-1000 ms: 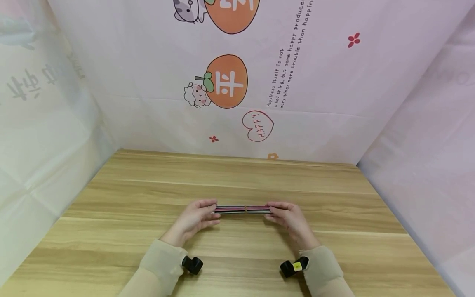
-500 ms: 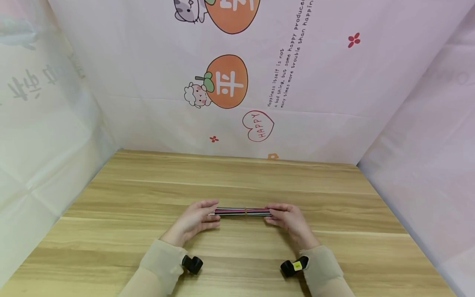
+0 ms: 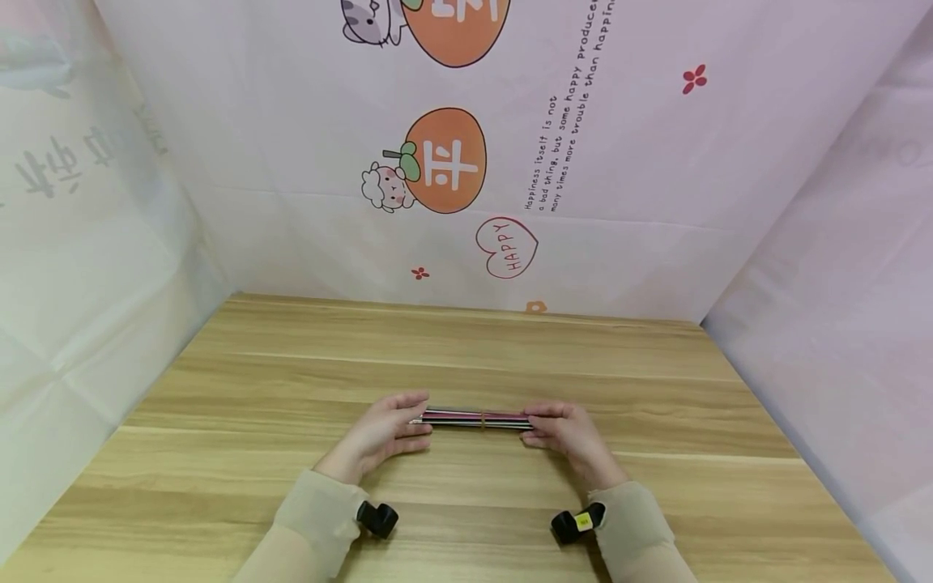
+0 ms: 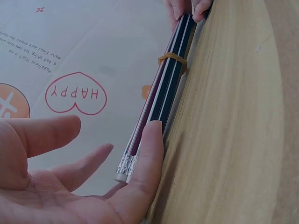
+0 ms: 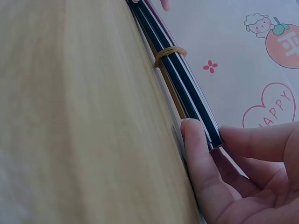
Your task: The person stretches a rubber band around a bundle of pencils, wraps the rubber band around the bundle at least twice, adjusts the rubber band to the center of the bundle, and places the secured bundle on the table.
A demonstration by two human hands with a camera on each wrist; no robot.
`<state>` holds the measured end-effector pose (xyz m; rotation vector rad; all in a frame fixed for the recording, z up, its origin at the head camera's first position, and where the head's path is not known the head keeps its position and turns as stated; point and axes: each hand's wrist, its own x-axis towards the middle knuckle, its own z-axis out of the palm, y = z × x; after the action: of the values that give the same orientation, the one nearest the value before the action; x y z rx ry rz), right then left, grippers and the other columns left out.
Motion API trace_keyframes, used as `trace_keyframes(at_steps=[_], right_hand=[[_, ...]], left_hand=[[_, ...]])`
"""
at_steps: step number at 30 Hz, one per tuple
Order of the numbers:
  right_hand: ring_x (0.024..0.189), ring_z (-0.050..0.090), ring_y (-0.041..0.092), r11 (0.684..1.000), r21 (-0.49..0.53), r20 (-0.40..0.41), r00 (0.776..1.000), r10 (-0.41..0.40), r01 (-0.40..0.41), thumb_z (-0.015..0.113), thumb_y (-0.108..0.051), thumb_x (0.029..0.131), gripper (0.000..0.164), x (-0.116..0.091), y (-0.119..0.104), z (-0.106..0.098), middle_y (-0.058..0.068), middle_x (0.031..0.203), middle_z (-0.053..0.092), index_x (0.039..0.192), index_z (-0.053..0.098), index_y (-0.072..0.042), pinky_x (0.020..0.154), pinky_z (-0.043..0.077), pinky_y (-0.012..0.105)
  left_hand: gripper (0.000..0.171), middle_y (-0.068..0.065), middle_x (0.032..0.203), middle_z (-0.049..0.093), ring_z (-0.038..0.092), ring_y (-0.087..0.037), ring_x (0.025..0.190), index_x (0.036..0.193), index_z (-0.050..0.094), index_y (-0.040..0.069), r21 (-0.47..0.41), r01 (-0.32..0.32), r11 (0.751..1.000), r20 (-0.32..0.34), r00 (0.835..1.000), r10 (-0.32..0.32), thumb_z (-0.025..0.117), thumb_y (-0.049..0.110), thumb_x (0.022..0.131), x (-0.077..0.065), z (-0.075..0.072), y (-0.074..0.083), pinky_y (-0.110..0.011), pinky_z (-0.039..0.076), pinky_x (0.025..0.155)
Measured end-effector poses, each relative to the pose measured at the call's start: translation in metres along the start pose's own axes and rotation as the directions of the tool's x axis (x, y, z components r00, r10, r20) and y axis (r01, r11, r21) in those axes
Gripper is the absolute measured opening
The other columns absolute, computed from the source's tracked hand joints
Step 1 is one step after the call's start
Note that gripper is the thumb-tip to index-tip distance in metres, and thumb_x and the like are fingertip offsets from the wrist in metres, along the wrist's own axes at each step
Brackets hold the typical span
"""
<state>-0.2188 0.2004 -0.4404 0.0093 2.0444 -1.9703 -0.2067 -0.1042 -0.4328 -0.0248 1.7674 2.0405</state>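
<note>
A bundle of striped pencils (image 3: 470, 419), dark and maroon with white lines, lies crosswise between both hands. A tan rubber band (image 4: 174, 58) is wound round its middle. My left hand (image 3: 386, 429) holds the left end, where the metal ferrules and a pale eraser (image 4: 120, 177) show. Its thumb lies along the pencils; the index finger is stretched out apart from them. My right hand (image 3: 570, 433) pinches the other end between thumb and fingers, the thumb low against the dark side (image 5: 198, 109). The bundle is close to the tabletop; whether it touches cannot be seen.
A wood-grain table (image 3: 466, 494) spreads out beneath the hands. White printed cloth (image 3: 619, 259) rises behind the table's far edge, with more cloth on the left and right sides. Black cameras (image 3: 377, 520) sit on both wrists over beige bands.
The pencil bundle has shifted slightly toward me, its right end dipping a little. Both hands stay nearly in place, with the right fingers a touch lower.
</note>
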Motion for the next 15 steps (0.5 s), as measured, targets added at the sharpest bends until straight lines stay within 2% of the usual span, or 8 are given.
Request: trace_keyframes(at_steps=[15], right_hand=[[0.078,0.07,0.015,0.998,-0.048,-0.081,0.996,0.044,-0.048,0.058,-0.004,0.098,0.034,0.0011,0.0012,-0.0037,0.011,0.11,0.07,0.127,0.056,0.014,0.074,0.064,0.025]], left_hand=[[0.051,-0.026,0.155,0.029,0.061,-0.026,0.108,0.149,0.035,-0.003,-0.005,-0.011,1.0,0.009,1.0,0.011,0.049,0.018,0.105,0.0034,-0.0035,-0.0026,-0.044,0.057,0.1]])
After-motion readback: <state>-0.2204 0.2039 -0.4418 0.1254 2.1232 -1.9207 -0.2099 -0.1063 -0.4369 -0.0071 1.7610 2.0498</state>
